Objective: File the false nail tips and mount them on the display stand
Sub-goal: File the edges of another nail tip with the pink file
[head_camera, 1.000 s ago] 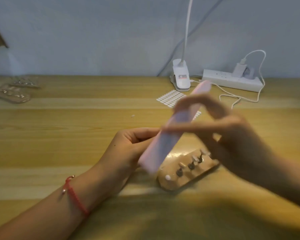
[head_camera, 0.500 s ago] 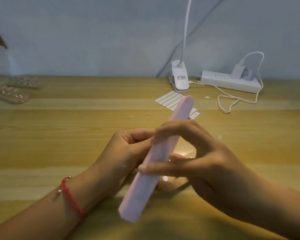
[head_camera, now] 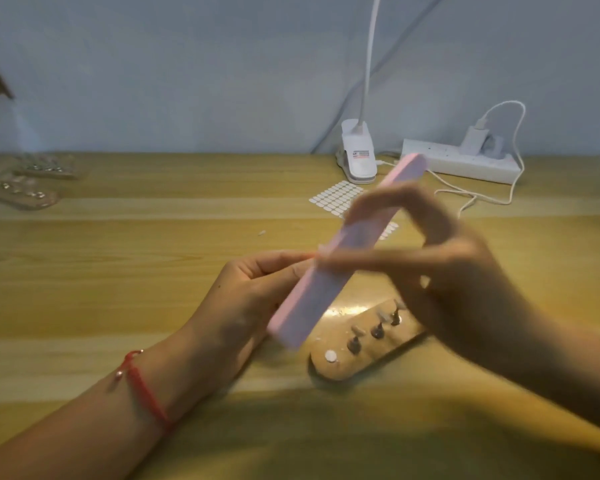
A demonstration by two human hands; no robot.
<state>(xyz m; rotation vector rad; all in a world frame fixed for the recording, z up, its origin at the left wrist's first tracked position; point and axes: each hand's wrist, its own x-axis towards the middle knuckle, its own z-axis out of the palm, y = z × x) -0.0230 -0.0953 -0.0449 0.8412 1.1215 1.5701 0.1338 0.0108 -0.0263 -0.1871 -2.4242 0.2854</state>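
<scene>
The display stand (head_camera: 361, 344) is lying near the table's (head_camera: 118, 271) front edge, the nail file (head_camera: 343, 258) hanging over its left end. Behind them a sticker sheet (head_camera: 336, 197) is lying; at the back edge a lamp clip (head_camera: 359, 157) is standing, a power strip (head_camera: 461, 164) to its right.

A home craft desk — a wooden worktop (head_camera: 118, 271) against a plain wall, with a clip lamp (head_camera: 359, 157) and a power strip (head_camera: 461, 162) at the far right.

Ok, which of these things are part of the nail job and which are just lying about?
In use: pink file in right hand, display stand, sticker-dot sheet (probably).
Lying about: clip lamp, power strip, charger, clear packets.
</scene>
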